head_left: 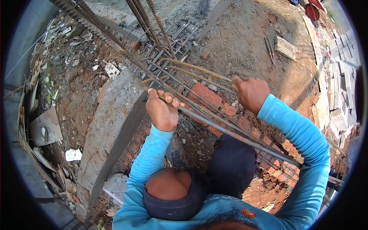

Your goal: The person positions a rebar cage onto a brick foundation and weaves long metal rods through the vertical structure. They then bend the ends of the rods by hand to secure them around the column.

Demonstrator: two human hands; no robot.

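Observation:
My left hand [163,111] is curled around a long steel reinforcing bar [230,134], which runs down to the right past my right forearm. Farther right, my right hand [251,94] is closed around hooked reinforcing bars [203,71], rusty and lying close together. Their bent ends reach the base of a cluster of upright ribbed bars [145,23]. Crossing steel bars [168,51] form a grid at that base. Where the bars pass inside each fist, my fingers hide them.
A rough concrete beam [111,126] slants along the left. Red bricks [206,96] lie beneath the bars. Pincers [270,51] rest on the soil beside a wood block [286,49]. Grey blocks [339,88] are stacked at far right. My bent knees are below the bars.

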